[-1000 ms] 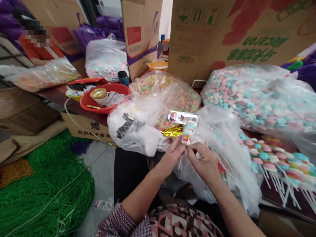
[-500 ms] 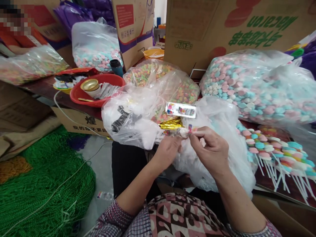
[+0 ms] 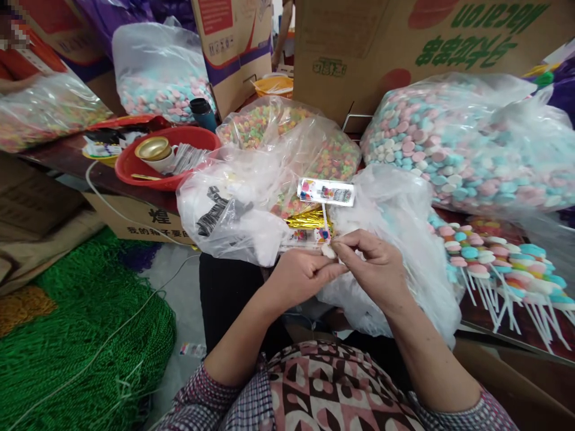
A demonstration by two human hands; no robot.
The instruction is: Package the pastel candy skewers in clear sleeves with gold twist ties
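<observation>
My left hand [image 3: 300, 276] and my right hand [image 3: 375, 263] meet in front of my lap, fingertips pinched together on a small lollipop [image 3: 327, 248] whose thin white stick points up. Just above it a printed label strip [image 3: 326, 191] lies on a white plastic bag [image 3: 395, 239]. A bundle of gold twist ties [image 3: 309, 219] lies to the left of the stick. Finished lollipops on white sticks [image 3: 489, 266] lie in rows to my right.
Clear bags of pastel candy discs [image 3: 471, 149] and of mixed coloured candy [image 3: 287, 137] crowd the table. A red basin [image 3: 135, 170] holds a gold-lidded jar. Cardboard boxes [image 3: 404, 48] stand behind. Green netting [image 3: 81, 347] covers the floor at left.
The lollipop has turned in my fingers, its stick now pointing up. My hands have shifted a little lower and left; the view has tilted down.
</observation>
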